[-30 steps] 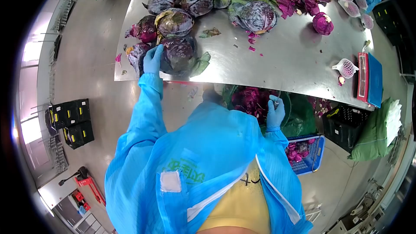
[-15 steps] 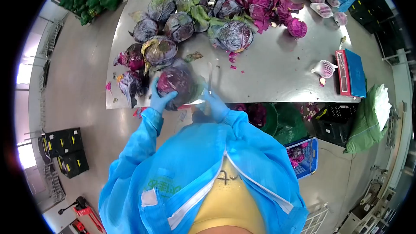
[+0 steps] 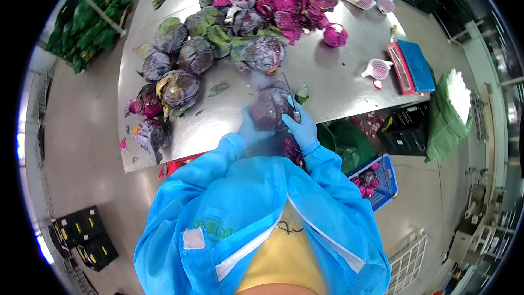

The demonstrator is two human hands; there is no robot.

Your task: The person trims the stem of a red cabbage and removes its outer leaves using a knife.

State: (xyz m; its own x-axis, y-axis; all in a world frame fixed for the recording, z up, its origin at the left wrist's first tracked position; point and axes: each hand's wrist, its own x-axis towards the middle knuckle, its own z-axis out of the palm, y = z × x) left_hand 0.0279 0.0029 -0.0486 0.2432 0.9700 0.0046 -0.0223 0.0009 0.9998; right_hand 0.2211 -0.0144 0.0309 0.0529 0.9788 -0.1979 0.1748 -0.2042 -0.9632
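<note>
At the table's near edge, a dark purple red cabbage [image 3: 271,108] is held in front of my body. My left hand [image 3: 253,131], in a blue glove, grips its left and lower side; motion blurs the fingers a little. Closed round the handle of a knife [image 3: 290,88], my gloved right hand [image 3: 302,127] is at the cabbage's right side, the blade pointing away from me. A loose green leaf [image 3: 302,93] lies just right of the blade. Beyond the held cabbage sits another red cabbage [image 3: 264,54] with outer leaves on.
Several untrimmed cabbages [image 3: 179,88] fill the metal table's left side. Purple peeled leaves [image 3: 292,11] are heaped at the back. Net-wrapped cabbages [image 3: 360,0] sit far right, near a red and blue box [image 3: 412,66]. Below the edge are a green bag [image 3: 344,147] and a blue crate [image 3: 386,177].
The view has turned. My left hand has carried the cabbage rightward, away from the cabbages on the left. The knife in my right hand is now against the cabbage's right side.
</note>
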